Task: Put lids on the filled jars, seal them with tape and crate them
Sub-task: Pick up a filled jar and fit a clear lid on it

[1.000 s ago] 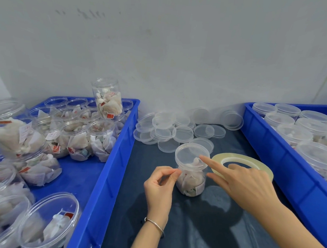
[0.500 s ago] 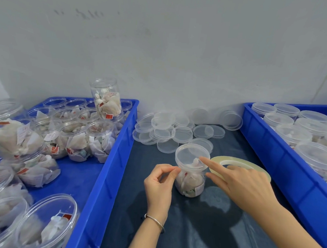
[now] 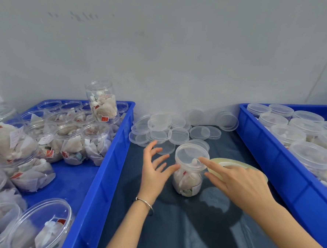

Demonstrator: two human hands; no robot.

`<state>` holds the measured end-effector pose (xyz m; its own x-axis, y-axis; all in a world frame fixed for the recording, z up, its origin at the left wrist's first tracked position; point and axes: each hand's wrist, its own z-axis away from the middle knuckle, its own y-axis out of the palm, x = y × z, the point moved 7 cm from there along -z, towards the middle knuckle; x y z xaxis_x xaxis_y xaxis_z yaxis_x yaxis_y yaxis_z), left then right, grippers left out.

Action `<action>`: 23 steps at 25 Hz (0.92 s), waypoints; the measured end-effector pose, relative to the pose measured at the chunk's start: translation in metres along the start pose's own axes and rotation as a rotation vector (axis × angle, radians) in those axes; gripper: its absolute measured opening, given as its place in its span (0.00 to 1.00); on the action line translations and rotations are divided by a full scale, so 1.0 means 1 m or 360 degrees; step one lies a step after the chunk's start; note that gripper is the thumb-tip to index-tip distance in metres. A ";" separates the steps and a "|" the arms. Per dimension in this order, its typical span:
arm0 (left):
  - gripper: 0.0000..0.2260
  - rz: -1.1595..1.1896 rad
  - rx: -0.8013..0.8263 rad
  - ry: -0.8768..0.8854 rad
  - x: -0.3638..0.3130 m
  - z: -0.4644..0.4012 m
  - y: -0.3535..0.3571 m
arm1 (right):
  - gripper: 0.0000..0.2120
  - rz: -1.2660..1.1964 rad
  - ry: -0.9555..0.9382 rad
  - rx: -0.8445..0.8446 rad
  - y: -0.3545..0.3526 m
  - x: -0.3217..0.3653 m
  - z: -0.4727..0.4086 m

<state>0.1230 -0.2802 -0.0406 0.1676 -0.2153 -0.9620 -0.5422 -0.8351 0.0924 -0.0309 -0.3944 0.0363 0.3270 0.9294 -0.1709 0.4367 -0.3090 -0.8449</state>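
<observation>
Centrally, dark mat [image 3: 190, 231] against grey wall [image 3: 163, 56], left hand [image 3: 154, 173] splayed, right hand [image 3: 239, 182] fingers straight beside lidded jar [image 3: 189, 175].

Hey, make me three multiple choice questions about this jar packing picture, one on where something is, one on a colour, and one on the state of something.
1. Where does the tape roll lie?
A. in the left crate
B. on the dark mat under the right hand
C. on the loose lids

2. What colour are the crates?
A. blue
B. green
C. grey

3. How is the jar between the hands?
A. lying on its side
B. upright, no lid
C. upright, lid on

Answers:
1 B, it shows right of the jar, partly covered by that hand.
2 A, both side walls are blue.
3 C, the clear lid sits on top.
</observation>
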 end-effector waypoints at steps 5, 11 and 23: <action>0.14 -0.0248 0.0193 0.0054 -0.009 -0.011 -0.002 | 0.22 0.0172 0.0007 0.0421 0.029 -0.007 0.007; 0.36 -0.0542 0.0497 0.0282 -0.005 0.015 0.047 | 0.22 0.0033 0.0123 0.0549 0.037 -0.008 0.005; 0.29 -0.0690 0.0315 0.0310 -0.004 0.002 0.038 | 0.13 -0.1514 0.0262 0.1115 0.058 -0.053 0.049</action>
<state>0.1005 -0.3101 -0.0337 0.5518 0.0235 -0.8337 -0.5313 -0.7606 -0.3731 -0.0643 -0.4520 -0.0289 0.2454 0.6729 0.6978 0.0264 0.7149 -0.6987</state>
